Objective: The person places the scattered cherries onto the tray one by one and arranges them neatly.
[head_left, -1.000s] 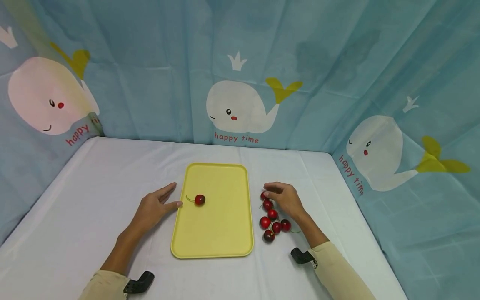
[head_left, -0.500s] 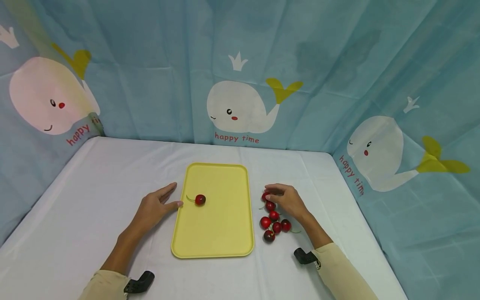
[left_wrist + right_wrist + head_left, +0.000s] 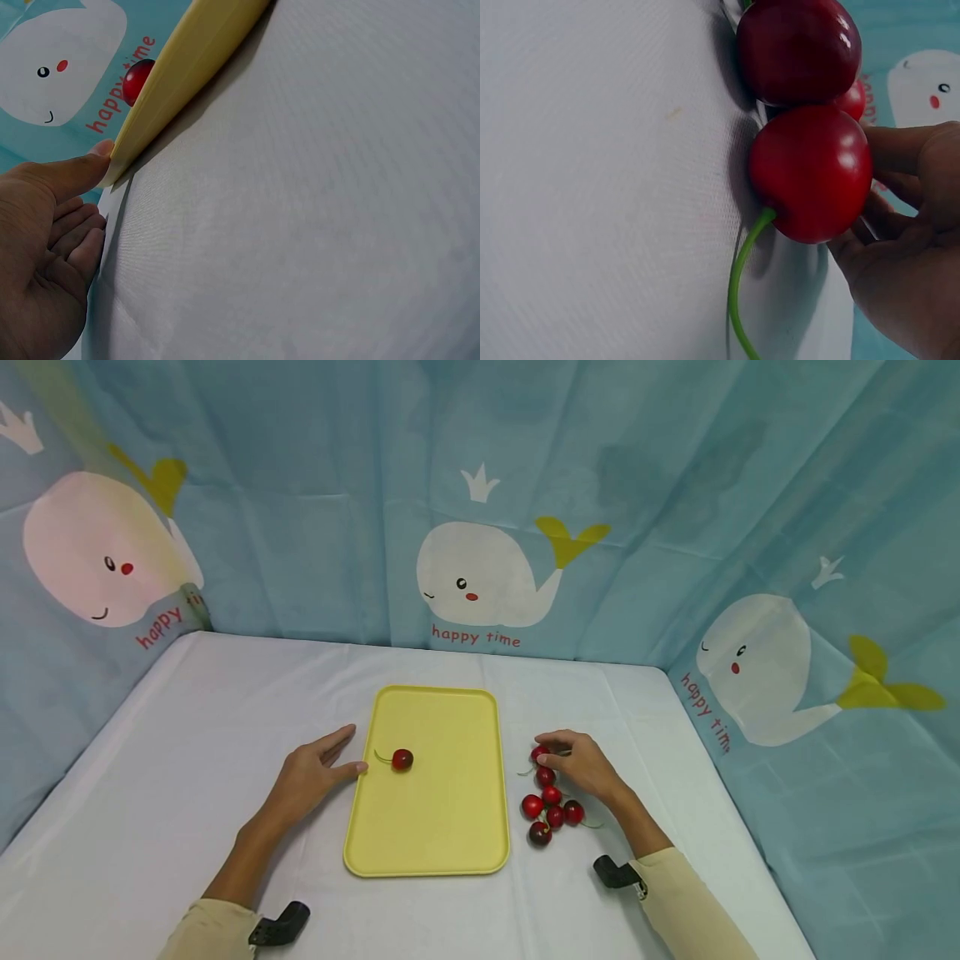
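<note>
A yellow tray [image 3: 429,827] lies on the white cloth with one stemmed cherry [image 3: 402,760] on it. At the tray's left edge my left hand [image 3: 303,781] rests, its thumb touching the rim and its fingers fairly straight. Right of the tray is a loose group of red cherries [image 3: 532,807]. Thumb and fingers of my right hand [image 3: 588,766] pinch the farthest cherry [image 3: 538,753] of that group, close against a neighbouring cherry [image 3: 545,777]. In the right wrist view, a near cherry [image 3: 810,176] with a green stem hides part of the fingertips.
A white cloth [image 3: 187,752] covers the table. Blue curtains [image 3: 300,527] printed with whales hang along the back and both sides. A black wrist camera [image 3: 281,924] sits at the left cuff, another black wrist camera [image 3: 615,872] at the right cuff.
My right hand has moved slightly right and nearer, and the pinched cherry has come with it. Two neighbouring cherries have shifted the same way. My left hand stays at the tray's edge.
</note>
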A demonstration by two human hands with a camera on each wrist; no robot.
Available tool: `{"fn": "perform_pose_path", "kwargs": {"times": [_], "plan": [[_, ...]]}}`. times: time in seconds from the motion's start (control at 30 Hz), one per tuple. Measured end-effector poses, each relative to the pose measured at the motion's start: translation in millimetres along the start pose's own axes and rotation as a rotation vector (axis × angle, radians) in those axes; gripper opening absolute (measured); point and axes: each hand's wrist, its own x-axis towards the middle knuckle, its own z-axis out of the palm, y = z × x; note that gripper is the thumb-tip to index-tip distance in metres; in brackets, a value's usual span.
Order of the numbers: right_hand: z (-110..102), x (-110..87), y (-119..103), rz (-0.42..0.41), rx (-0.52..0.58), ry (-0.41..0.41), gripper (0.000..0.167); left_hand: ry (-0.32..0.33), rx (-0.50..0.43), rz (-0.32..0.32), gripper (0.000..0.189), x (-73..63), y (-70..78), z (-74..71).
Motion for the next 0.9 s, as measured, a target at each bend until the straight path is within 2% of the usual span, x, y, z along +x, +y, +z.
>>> {"fn": "perform_pose_path", "kwargs": {"times": [0.27, 0.53, 0.9], "plan": [[-3.1, 1.4, 4.6, 0.006, -0.031, -0.018, 0.031, -0.002, -0.002, -0.003, 0.084, 0.8, -2.2, -0.2], [-5.0, -0.8, 6.2, -0.009, 0.005, -0.025, 0.039, -0.001, -0.01, 0.014, 0.083, 0.8, -2.3, -0.8], [-2.6, -1.6, 8.6, 0.002, 0.101, 0.004, 0.038, 0.003, -0.01, 0.012, 0.084, 0.2, -1.8, -0.8]]}}
